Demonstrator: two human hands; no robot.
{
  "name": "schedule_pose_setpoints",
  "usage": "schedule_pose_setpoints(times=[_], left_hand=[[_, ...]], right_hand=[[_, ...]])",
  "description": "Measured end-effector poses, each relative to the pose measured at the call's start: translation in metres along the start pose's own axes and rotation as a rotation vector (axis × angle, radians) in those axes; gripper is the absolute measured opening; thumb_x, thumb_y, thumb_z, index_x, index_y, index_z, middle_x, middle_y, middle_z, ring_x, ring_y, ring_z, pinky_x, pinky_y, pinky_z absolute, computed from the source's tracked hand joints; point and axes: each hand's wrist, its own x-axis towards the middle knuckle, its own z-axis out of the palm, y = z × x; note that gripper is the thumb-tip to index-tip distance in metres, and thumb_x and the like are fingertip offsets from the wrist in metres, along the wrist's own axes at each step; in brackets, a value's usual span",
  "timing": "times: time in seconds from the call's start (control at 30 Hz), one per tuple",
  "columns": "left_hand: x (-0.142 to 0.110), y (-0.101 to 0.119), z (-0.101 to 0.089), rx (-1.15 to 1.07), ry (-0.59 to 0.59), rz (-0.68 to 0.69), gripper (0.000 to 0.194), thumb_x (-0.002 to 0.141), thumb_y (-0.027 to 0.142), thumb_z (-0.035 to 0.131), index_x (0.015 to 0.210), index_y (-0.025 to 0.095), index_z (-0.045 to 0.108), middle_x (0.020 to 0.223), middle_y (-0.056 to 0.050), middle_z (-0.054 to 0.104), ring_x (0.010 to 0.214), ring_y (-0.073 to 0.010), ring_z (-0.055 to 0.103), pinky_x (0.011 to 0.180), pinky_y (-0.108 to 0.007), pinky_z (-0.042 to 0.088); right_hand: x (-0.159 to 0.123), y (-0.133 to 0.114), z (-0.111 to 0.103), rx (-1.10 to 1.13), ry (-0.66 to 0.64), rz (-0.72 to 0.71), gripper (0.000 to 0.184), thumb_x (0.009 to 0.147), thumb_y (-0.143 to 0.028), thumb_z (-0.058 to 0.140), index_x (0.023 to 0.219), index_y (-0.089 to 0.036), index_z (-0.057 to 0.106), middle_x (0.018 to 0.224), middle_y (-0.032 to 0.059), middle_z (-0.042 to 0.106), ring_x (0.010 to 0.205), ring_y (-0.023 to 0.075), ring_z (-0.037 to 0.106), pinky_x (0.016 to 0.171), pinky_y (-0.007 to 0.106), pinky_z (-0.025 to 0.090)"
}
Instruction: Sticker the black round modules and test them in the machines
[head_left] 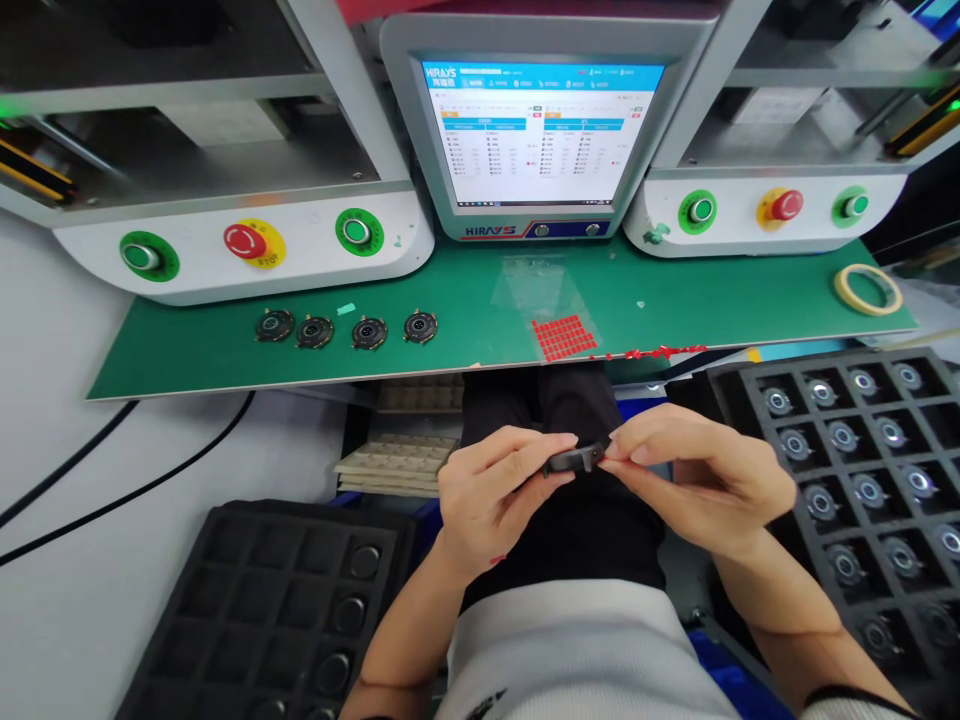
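Above my lap, a small dark watch case (574, 460) is tilted so that it shows edge-on. My left hand (491, 495) grips its left side between thumb and fingers. At its right end, the thumb and index finger of my right hand (697, 475) are closed in a pinch; whether a smaller piece is between those fingertips is too small to tell. A small red bit sticks to my left wrist. Several round black watch backs with metal lugs (369, 333) lie in a row on the green bench mat (465, 345).
A sheet of red stickers (564, 338) lies on the mat, with red scraps along the edge. A tape roll (868, 290) sits at right. Behind stand a monitor (544, 140) and machines with buttons. Black foam trays flank me, the left tray (247, 590) and right tray (817, 420) holding round parts.
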Motion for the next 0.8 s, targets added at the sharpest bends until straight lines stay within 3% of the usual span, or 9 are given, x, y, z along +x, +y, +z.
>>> schedule_pose_setpoints(times=[0.13,0.23,0.3,0.37,0.43,0.5,0.6,0.8], left_hand=[[-0.005,0.006,0.004,0.044,0.063,-0.088,0.025,0.086,0.017,0.069,0.11,0.023,0.073,0.092,-0.002,0.075,0.071,-0.0099,0.069,0.063,-0.016,0.053],[-0.007,0.009,0.007,0.03,0.104,-0.135,0.021,0.087,0.017,0.068,0.106,0.022,0.074,0.092,-0.003,0.076,0.075,-0.0108,0.069,0.064,-0.016,0.053],[-0.007,0.008,0.008,0.036,0.127,-0.174,0.018,0.087,0.017,0.067,0.103,0.021,0.074,0.091,-0.002,0.076,0.076,-0.0109,0.069,0.067,-0.017,0.054],[-0.006,0.004,0.01,0.071,0.222,-0.24,0.017,0.088,0.017,0.066,0.102,0.021,0.074,0.089,0.0,0.075,0.076,-0.0103,0.069,0.07,-0.017,0.054],[-0.004,-0.001,0.011,0.099,0.351,-0.31,0.018,0.089,0.018,0.064,0.103,0.022,0.074,0.088,0.002,0.074,0.075,-0.0095,0.068,0.071,-0.017,0.055],[-0.002,-0.004,0.013,0.111,0.398,-0.329,0.018,0.089,0.019,0.065,0.104,0.023,0.074,0.089,0.002,0.073,0.075,-0.0094,0.068,0.071,-0.018,0.055],[0.003,-0.002,0.013,0.167,0.326,-0.267,0.018,0.088,0.021,0.066,0.104,0.022,0.074,0.09,0.001,0.074,0.078,-0.0109,0.067,0.073,-0.019,0.054],[0.008,0.005,0.013,0.313,0.31,-0.163,0.016,0.088,0.024,0.068,0.102,0.022,0.075,0.084,0.001,0.073,0.073,-0.0094,0.066,0.069,-0.018,0.052]], right_hand=[[0.003,-0.004,0.0,-0.17,-0.097,-0.083,0.025,0.077,0.001,0.067,0.078,-0.022,0.056,0.072,0.0029,0.071,0.065,0.0146,0.069,0.057,0.026,0.06],[0.002,-0.01,0.003,-0.258,-0.1,-0.084,0.028,0.079,-0.001,0.065,0.071,-0.024,0.051,0.073,0.0014,0.071,0.066,0.0144,0.069,0.057,0.026,0.059],[0.0,-0.015,0.008,-0.213,-0.063,-0.046,0.031,0.077,0.0,0.066,0.07,-0.024,0.049,0.073,0.0009,0.071,0.066,0.0135,0.069,0.058,0.025,0.059],[-0.004,-0.02,0.017,-0.084,-0.049,-0.001,0.031,0.076,0.002,0.066,0.071,-0.023,0.049,0.074,0.001,0.07,0.066,0.0128,0.069,0.059,0.024,0.059],[-0.008,-0.023,0.029,0.109,-0.056,0.086,0.029,0.077,0.001,0.066,0.072,-0.022,0.049,0.074,0.0012,0.07,0.066,0.0129,0.068,0.059,0.025,0.06],[-0.011,-0.024,0.042,0.324,-0.038,0.254,0.027,0.079,-0.004,0.067,0.073,-0.022,0.048,0.073,0.0005,0.069,0.066,0.0129,0.067,0.058,0.026,0.059],[-0.012,-0.022,0.056,0.566,-0.031,0.525,0.028,0.078,-0.01,0.072,0.072,-0.022,0.048,0.071,-0.0014,0.067,0.064,0.011,0.066,0.06,0.024,0.059],[-0.006,-0.015,0.06,0.737,-0.097,0.788,0.031,0.074,-0.024,0.08,0.071,-0.02,0.049,0.064,-0.0044,0.061,0.057,0.0105,0.067,0.056,0.022,0.06]])
